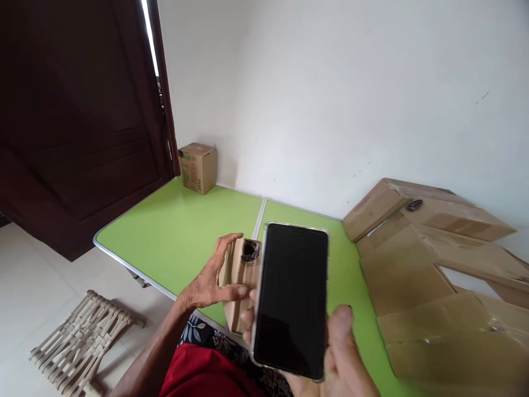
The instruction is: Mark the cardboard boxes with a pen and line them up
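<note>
My left hand [210,281] reaches in from the lower left and grips a small brown cardboard box [237,275], thumb across its front and fingers at its left side. The box has a dark patch near its top and is at the table's near edge; its right part is hidden behind a smartphone [291,298]. With my right hand [345,342] I hold this phone upright in a clear case, its black screen facing me. The thumb lies along the right side, and fingertips show at the left side.
On the green table [165,231], a cardboard box [199,168] stands at the far left corner by the wall. Flattened and partly folded cardboard [433,275] covers the right side. A woven stool [82,342] is on the floor at left, below a dark door [82,110].
</note>
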Tool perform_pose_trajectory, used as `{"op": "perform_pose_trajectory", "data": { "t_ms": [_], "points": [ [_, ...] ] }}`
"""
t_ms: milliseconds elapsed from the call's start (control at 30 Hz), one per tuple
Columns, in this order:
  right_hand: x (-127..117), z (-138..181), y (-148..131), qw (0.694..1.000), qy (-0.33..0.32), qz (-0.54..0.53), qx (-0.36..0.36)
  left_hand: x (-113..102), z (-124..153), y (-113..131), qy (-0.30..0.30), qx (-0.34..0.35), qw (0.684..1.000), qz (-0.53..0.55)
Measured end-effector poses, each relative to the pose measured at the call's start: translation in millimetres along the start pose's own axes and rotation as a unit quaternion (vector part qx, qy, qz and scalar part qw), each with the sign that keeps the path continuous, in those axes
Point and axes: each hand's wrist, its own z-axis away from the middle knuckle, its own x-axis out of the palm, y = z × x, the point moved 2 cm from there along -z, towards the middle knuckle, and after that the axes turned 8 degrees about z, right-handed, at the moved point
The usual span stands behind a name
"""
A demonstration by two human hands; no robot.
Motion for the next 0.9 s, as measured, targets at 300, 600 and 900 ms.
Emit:
{"op": "perform_pose_trajectory", "data": {
  "t_ms": [300,600,900],
  "points": [
    [35,-7,16,0.999,0.025,0.003,0.037,0,2,1,0.000,0.015,0.999,-0.039],
    [30,-7,19,0.999,0.005,0.026,0.043,1,4,1,0.009,0.004,1.000,-0.029],
    [-9,4,-17,0.984,0.157,0.072,-0.043,-8,4,-5,0.003,-0.020,0.999,0.031]
  ]
}}
